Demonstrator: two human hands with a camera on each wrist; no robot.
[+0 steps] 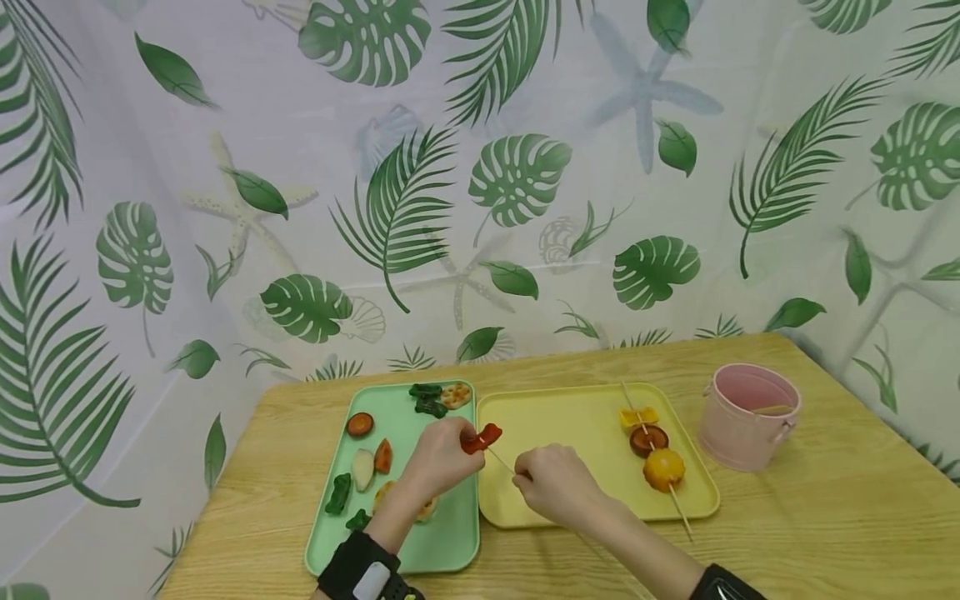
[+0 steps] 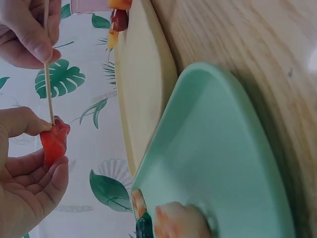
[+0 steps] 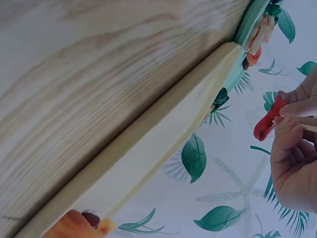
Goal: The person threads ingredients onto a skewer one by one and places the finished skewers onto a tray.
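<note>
My left hand (image 1: 441,457) pinches a red pepper piece (image 1: 482,438) between thumb and fingers, above the seam of the two trays. A thin wooden skewer (image 2: 48,89) is gripped by my right hand (image 1: 558,486), its tip meeting the red piece in the left wrist view. How deep the tip sits is hidden by the fingers. On the yellow tray (image 1: 540,417) lies a loaded skewer with a yellow piece (image 1: 638,418), a brown round slice (image 1: 648,441) and an orange-yellow round piece (image 1: 664,469).
The green tray (image 1: 442,550) on the left holds several toy food pieces: a brown slice (image 1: 360,425), a white piece (image 1: 363,470), an orange wedge (image 1: 383,457) and dark green pieces (image 1: 339,493). A pink bucket (image 1: 742,433) stands right of the yellow tray on the wooden table (image 1: 840,500).
</note>
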